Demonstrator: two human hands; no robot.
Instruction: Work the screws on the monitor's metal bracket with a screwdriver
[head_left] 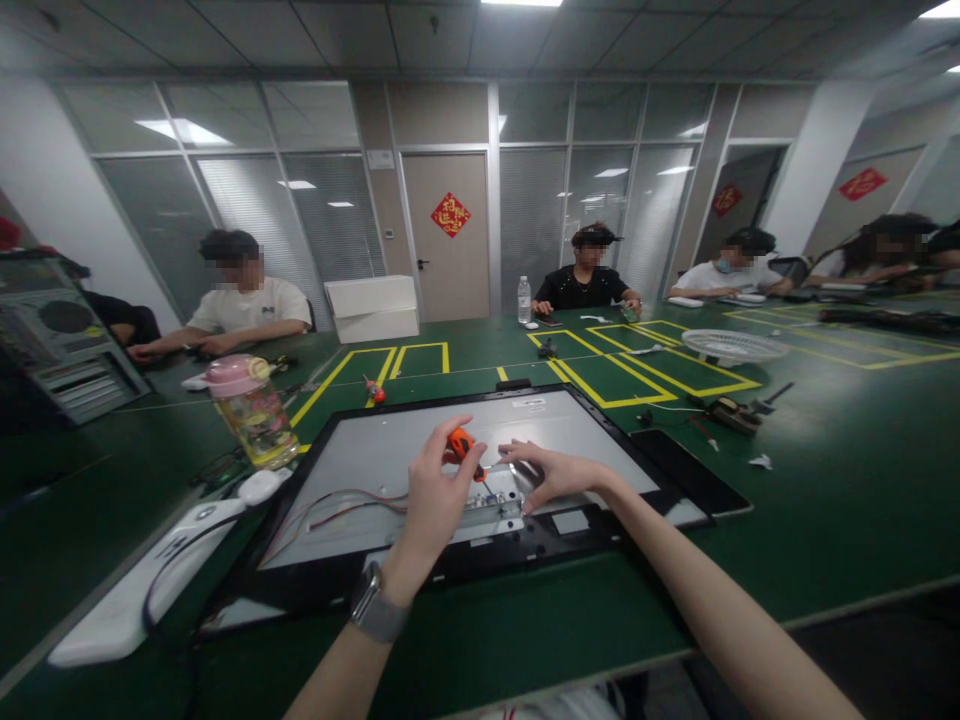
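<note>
My left hand point(444, 480), with a watch on its wrist, grips an orange and black screwdriver point(463, 443) between thumb and fingers. The screwdriver tilts, its tip pointing down at a small metal bracket with a board point(495, 503). That bracket sits on the silvery back of a black-framed display panel point(592, 430), which lies flat on the table. At the bracket's right side, my right hand point(555, 472) rests with thumb and fingers spread; nothing shows in it. Thin wires point(337, 500) run from the bracket leftwards over the panel.
A pink-lidded bottle point(251, 415) and a white power strip point(150, 590) stand left of the panel. To the right lie a dark flat piece point(694, 470) and a black tool point(739, 410). A white basket point(733, 346) is further back. Several people sit across the green table point(825, 480).
</note>
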